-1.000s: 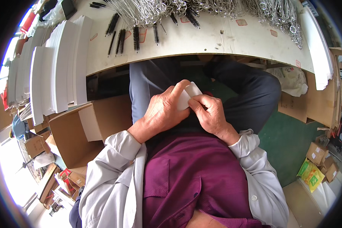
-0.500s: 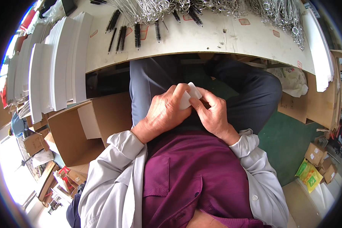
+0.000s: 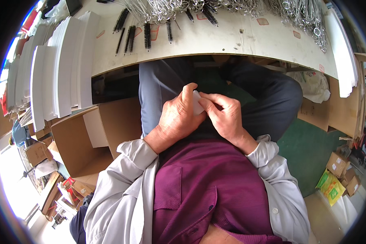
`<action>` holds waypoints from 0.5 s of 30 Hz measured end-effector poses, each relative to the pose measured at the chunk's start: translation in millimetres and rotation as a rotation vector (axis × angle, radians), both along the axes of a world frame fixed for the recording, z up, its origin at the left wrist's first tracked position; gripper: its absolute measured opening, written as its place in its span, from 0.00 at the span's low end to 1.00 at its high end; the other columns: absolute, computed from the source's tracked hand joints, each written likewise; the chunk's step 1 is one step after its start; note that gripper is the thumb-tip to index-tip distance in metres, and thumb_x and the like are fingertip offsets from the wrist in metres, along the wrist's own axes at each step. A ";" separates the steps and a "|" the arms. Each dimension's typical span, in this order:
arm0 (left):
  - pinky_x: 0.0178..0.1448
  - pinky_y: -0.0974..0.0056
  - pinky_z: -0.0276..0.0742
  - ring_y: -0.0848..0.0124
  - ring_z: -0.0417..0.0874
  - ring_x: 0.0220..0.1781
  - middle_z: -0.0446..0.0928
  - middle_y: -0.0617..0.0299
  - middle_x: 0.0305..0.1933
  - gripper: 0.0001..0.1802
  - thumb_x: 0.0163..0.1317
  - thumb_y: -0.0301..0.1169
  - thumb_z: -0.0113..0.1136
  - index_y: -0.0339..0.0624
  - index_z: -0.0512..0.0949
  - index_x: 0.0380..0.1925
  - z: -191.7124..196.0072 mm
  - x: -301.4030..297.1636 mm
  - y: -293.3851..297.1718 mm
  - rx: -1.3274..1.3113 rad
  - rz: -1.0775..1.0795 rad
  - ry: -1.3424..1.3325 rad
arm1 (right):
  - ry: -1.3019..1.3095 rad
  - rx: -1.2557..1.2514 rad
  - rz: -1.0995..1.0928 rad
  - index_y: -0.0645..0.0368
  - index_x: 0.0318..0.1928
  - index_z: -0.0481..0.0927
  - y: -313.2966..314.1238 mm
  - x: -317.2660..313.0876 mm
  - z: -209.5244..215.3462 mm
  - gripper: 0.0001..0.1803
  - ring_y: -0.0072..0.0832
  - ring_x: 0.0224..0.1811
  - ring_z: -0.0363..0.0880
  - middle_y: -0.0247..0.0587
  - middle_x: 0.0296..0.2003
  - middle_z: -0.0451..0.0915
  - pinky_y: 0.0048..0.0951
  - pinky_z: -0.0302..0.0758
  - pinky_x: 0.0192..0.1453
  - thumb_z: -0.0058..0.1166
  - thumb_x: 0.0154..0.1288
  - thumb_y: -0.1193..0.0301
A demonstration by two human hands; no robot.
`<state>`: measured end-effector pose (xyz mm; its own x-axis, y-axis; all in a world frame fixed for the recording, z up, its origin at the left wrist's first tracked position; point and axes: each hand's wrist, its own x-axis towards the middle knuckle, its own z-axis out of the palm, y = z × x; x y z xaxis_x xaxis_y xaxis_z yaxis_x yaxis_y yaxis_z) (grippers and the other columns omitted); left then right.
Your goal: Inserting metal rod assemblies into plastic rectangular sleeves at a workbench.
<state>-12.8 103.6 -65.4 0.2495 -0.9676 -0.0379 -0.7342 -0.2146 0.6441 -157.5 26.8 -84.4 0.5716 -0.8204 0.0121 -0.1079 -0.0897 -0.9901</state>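
Note:
Over my lap, both hands meet around a small smooth white object [image 3: 197,103], mostly covered by fingers; its exact kind cannot be made out. My left hand [image 3: 176,116] is wrapped about it from the left, with one finger raised at the top. From the right, my right hand [image 3: 227,118] pinches at its edge with thumb and index finger. Beyond my knees is the pale worktable [image 3: 215,44]. Several black-bristled brushes [image 3: 147,37] lie on it, near a heap of looped metal wires [image 3: 248,9].
Long white strips or panels [image 3: 63,69] stand stacked at the left, with more white strips [image 3: 345,65] at the right. An open cardboard box [image 3: 81,142] sits beside my left arm. Under the table's right end are a white plastic bag [image 3: 313,87] and cardboard. Farther right lies a yellow-green packet [image 3: 331,188].
The upper part of the white object no longer shows above the fingers. A left finger has lifted upward, and my right fingertips have closed in on the piece.

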 end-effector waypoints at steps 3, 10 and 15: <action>0.40 0.49 0.88 0.46 0.90 0.39 0.86 0.42 0.38 0.34 0.56 0.33 0.74 0.33 0.69 0.59 -1.9 0.4 -0.9 -0.014 -0.009 0.020 | -0.067 0.217 -0.007 0.68 0.45 0.86 1.8 3.8 -6.5 0.09 0.21 0.36 0.89 0.44 0.35 0.91 0.24 0.84 0.40 0.66 0.72 0.74; 0.40 0.48 0.87 0.45 0.90 0.40 0.85 0.42 0.41 0.32 0.56 0.34 0.74 0.33 0.70 0.57 -1.0 -4.9 -0.4 0.012 0.008 -0.008 | -0.065 0.409 -0.036 0.65 0.43 0.82 -0.4 -0.5 -3.3 0.08 0.14 0.31 0.85 0.38 0.31 0.89 0.19 0.80 0.35 0.66 0.73 0.73; 0.39 0.46 0.87 0.45 0.89 0.38 0.83 0.44 0.40 0.27 0.55 0.33 0.73 0.34 0.73 0.51 -11.4 -3.0 7.0 0.001 -0.046 -0.035 | -0.094 0.573 -0.050 0.65 0.42 0.83 -6.7 -7.3 -10.0 0.09 0.12 0.21 0.76 0.34 0.26 0.85 0.17 0.71 0.23 0.66 0.74 0.70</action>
